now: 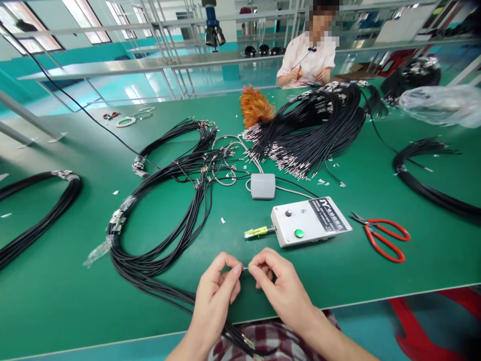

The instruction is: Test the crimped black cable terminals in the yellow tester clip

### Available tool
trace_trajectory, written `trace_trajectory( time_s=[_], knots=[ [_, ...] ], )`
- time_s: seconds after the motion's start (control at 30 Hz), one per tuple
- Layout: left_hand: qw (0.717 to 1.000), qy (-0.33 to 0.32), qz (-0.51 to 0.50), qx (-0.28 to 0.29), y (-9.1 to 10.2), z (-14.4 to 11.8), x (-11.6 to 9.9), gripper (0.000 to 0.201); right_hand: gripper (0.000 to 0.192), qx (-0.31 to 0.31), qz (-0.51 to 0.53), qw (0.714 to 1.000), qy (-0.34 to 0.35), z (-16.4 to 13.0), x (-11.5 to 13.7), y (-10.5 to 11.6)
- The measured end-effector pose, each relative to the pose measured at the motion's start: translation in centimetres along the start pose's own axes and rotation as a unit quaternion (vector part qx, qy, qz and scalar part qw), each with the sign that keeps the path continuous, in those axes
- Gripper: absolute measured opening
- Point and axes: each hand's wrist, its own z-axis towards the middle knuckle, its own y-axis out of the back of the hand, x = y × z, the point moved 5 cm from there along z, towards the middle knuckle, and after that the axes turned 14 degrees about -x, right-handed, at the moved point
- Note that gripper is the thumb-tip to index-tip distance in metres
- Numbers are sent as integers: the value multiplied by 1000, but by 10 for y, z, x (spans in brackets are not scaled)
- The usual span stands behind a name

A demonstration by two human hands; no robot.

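Just above the table's near edge, my left hand (218, 288) and my right hand (280, 281) face each other, both closed in a pinch. A short, thin, pale wire (245, 268) shows between the fingertips, held from both sides. The rest of it is hidden by my fingers. A bundle of black cables (124, 253) curves across the table, passes beneath my left hand and hangs over the edge at my lap. Beyond my fingers is a grey control box (281, 215) with a green button and a yellow-green clip (257, 231) on its shaft.
Red-handled scissors (387, 239) lie right of the box; a grey pedal-like block (263, 186) sits behind it. More black cables (338, 125) are heaped at the back, beside an orange feathery duster (255, 106). A coworker (308, 60) sits across the table.
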Motion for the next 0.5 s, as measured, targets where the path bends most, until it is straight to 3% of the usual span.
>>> trace_trajectory(
  time_s=[0.1, 0.2, 0.27, 0.37, 0.43, 0.5],
  knots=[
    [1000, -8, 8, 11, 0, 3, 1, 34, 18, -39, -82, 992, 90, -1, 2, 7],
    [999, -13, 24, 27, 0, 6, 5, 33, 18, -72, -191, 953, 222, -1, 15, 7],
    [997, -32, 55, 45, 1, 6, 5, 29, 18, -59, -250, 915, 310, 0, 24, 4],
    [977, -129, 137, 98, -1, 3, -2, 24, 33, 2, -282, 858, 429, 3, 33, 3],
    [961, -180, 169, 122, -3, 3, -6, 25, 32, 37, -292, 831, 472, 7, 36, 8],
    [971, -153, 151, 109, -4, 8, -5, 23, 26, 30, -314, 821, 476, 15, 37, 17]
  ],
)
